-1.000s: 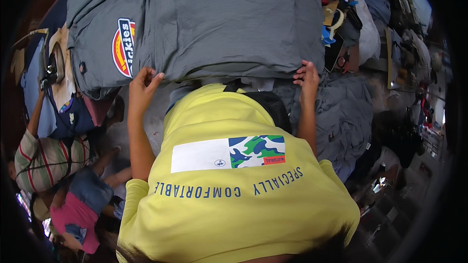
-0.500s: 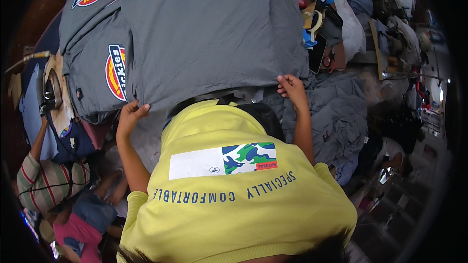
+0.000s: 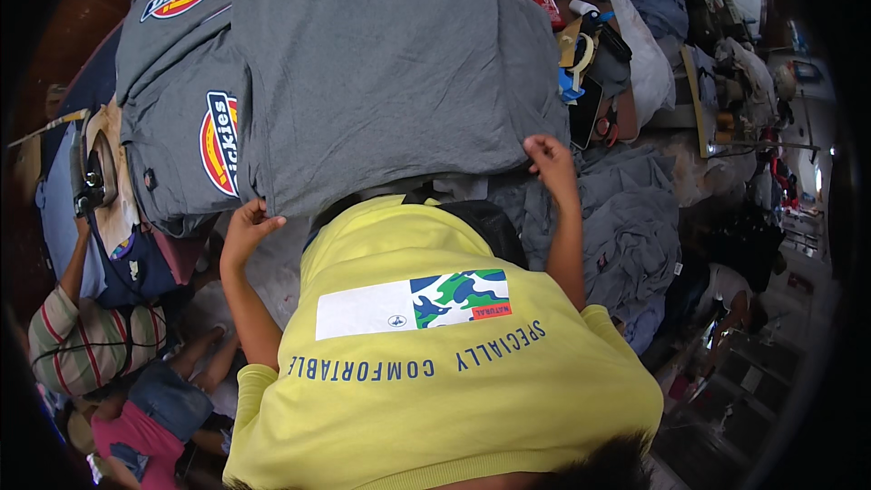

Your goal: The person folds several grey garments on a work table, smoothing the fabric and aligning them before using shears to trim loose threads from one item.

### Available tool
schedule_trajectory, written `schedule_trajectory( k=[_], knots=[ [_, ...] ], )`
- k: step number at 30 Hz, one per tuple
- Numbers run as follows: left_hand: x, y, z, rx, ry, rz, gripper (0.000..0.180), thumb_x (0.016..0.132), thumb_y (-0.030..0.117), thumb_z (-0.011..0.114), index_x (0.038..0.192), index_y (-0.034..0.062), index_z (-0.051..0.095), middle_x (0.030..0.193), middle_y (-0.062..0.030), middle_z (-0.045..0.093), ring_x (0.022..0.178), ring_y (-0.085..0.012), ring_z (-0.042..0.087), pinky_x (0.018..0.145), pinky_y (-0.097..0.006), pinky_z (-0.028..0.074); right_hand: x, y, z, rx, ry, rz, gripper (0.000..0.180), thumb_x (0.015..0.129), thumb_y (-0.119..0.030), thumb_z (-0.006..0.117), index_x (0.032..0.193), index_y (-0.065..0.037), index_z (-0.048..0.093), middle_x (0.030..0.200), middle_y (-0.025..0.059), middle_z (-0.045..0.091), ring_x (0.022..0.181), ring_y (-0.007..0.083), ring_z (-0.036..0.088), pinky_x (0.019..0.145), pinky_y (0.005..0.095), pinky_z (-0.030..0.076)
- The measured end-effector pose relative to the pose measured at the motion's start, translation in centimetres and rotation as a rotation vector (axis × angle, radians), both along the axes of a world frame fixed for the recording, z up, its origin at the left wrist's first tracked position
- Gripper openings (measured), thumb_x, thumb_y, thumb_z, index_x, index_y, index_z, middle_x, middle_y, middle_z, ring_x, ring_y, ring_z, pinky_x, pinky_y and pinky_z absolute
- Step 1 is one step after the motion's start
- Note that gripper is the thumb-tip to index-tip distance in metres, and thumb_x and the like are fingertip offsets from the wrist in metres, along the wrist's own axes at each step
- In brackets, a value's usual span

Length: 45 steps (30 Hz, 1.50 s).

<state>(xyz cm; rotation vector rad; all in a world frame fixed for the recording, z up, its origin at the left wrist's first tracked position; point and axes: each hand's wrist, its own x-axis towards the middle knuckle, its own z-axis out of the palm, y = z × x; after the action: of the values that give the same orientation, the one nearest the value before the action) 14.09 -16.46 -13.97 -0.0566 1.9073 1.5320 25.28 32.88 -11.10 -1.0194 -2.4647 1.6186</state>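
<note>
You have a large grey T-shirt [image 3: 381, 73] spread flat across the top of the work table, filling the view from ten to one o'clock, and since a second ago it sits further up and looks smoother, its lower hem drawn straight toward your chest. That suggests the spreading is nearly finished and the cloth is lying square. Under it at nine o'clock lies a stack of grey shirts with red and yellow oval logos [image 3: 218, 141], well squared. At three o'clock a loose heap of grey garments [image 3: 626, 218] waits beside you. Your own yellow shirt [image 3: 435, 372] fills six o'clock. Your left hand [image 3: 247, 229] has dropped down to eight o'clock and pinches the hem's left corner, fingers curled shut on the fabric. Your right hand [image 3: 549, 159] at two o'clock rests on the hem's right corner, fingers bent over the cloth; whether it grips or only presses, you cannot tell. A seated person in a striped top [image 3: 86, 345] is at seven o'clock.
</note>
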Motion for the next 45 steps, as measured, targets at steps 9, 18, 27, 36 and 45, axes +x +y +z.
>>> schedule_trajectory(
  k=[9, 18, 27, 36, 45],
  knots=[
    [-0.7, -0.4, -0.8, -0.026, 0.037, -0.064, 0.023, 0.068, 0.000, 0.069, 0.074, 0.0074, 0.047, 0.066, 0.0066, 0.046, 0.062, -0.0019, 0.043, 0.056, -0.017, 0.035, -6.5, -1.1, -1.9, 0.703, 0.179, -0.020, 0.023, 0.075, -0.027, 0.064, 0.080, -0.005, 0.059, 0.068, 0.0102, 0.058, 0.062, 0.0258, 0.056, 0.057, 0.0339, 0.043],
    [0.5, 0.0, 0.2, -0.150, 0.183, -0.050, 0.026, 0.065, 0.004, 0.071, 0.072, 0.0057, 0.046, 0.065, 0.0055, 0.043, 0.062, -0.0036, 0.041, 0.056, -0.018, 0.034, 2.1, 5.9, 2.7, 1.264, -0.113, -0.294, 0.031, 0.070, -0.003, 0.059, 0.099, -0.010, 0.054, 0.099, 0.0094, 0.055, 0.090, 0.0296, 0.053, 0.075, 0.0376, 0.043],
    [-0.2, -0.1, 1.0, -0.098, 0.081, -0.087, 0.026, 0.062, 0.003, 0.071, 0.073, 0.0034, 0.047, 0.067, 0.0034, 0.047, 0.066, -0.0049, 0.048, 0.061, -0.022, 0.041, 0.1, -0.2, 0.5, 0.296, -0.125, 0.516, 0.046, 0.064, -0.018, 0.075, 0.100, 0.001, 0.055, 0.099, 0.0084, 0.047, 0.082, 0.0162, 0.048, 0.068, 0.0264, 0.041],
    [1.0, 1.0, 12.7, -0.353, 0.648, -0.092, 0.029, 0.059, 0.004, 0.069, 0.083, -0.0033, 0.055, 0.070, -0.0094, 0.055, 0.067, -0.0163, 0.054, 0.066, -0.026, 0.043, 0.7, 3.0, 10.9, 0.178, 0.195, 0.429, 0.031, 0.058, -0.003, 0.070, 0.082, 0.004, 0.052, 0.084, 0.0053, 0.047, 0.077, 0.0140, 0.047, 0.068, 0.0241, 0.037],
    [6.1, -3.7, 24.9, 0.330, 1.350, -0.290, 0.022, 0.064, 0.030, 0.070, 0.066, 0.0119, 0.057, 0.086, -0.0087, 0.053, 0.087, -0.0293, 0.047, 0.074, -0.041, 0.040, 8.4, 4.1, 20.4, -0.404, 1.246, 0.353, 0.011, 0.074, -0.005, 0.053, 0.064, -0.003, 0.053, 0.101, 0.0154, 0.054, 0.098, 0.0193, 0.052, 0.072, 0.0306, 0.045]
  ],
)
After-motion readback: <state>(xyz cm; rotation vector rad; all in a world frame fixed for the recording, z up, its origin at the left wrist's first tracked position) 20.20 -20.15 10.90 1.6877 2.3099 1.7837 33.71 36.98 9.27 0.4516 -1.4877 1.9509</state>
